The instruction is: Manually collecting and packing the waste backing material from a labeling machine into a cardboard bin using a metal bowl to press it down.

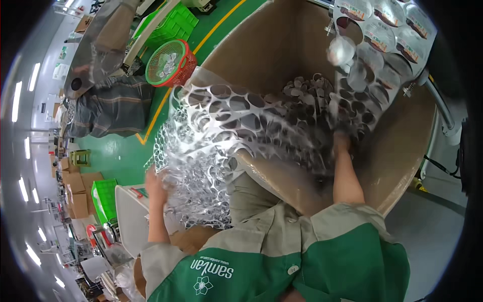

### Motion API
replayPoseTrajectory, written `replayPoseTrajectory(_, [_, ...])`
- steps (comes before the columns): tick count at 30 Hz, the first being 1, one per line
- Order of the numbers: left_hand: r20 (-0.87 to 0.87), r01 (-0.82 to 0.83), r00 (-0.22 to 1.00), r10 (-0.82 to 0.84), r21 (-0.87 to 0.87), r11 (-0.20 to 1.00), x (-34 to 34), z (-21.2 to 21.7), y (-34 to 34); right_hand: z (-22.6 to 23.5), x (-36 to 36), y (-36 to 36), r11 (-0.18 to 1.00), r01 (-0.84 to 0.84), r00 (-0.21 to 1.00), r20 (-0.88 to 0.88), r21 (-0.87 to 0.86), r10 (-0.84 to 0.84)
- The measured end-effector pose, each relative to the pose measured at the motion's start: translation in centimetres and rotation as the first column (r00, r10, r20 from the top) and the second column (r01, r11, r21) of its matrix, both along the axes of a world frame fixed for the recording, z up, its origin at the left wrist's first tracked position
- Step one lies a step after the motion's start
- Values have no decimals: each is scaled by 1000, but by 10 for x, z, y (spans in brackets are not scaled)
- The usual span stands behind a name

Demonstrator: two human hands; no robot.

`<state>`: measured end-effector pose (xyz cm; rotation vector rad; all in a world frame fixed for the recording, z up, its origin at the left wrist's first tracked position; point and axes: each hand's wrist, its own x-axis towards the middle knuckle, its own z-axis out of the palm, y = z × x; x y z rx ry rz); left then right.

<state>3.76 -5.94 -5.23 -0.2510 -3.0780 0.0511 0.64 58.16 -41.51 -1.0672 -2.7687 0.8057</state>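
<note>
Shiny perforated sheet scrap [221, 116], punched with rows of round holes, spills over the rim of a large brown bin [271, 176]. At the left edge of the crumpled pile is my left hand [157, 187], its fingers smeared by motion against the scrap. My right hand [343, 142] reaches down inside the bin at the lower end of a hanging perforated strip [352, 105]; its fingers are hidden there. Above it, a sheet with printed round lids [380, 38] slopes down over the bin. Small loose pieces [302, 88] lie deeper in the bin.
A red and green basket [171, 63] holding clear pieces stands beyond the bin, near a green crate [168, 25]. Dark covered bundles [113, 105] sit at the left. A metal bar [443, 108] borders the right side. Cardboard boxes [78, 194] are stacked farther left.
</note>
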Motion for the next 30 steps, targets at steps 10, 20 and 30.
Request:
replayPoseTrajectory(10, [231,-86,965,-125,728,680,-73,48,152,256,-79,-128,759,-629,732,200,-171,652])
replayPoseTrajectory(20, [-72,212,976,-203,500,839,-106,154,221,379,-77,-76,-451,-762,640,-646,-464,-417])
replayPoseTrajectory(30, [70,216,959,-275,448,868,-176,118,195,227,-59,-112,784,-510,676,399,-353,619])
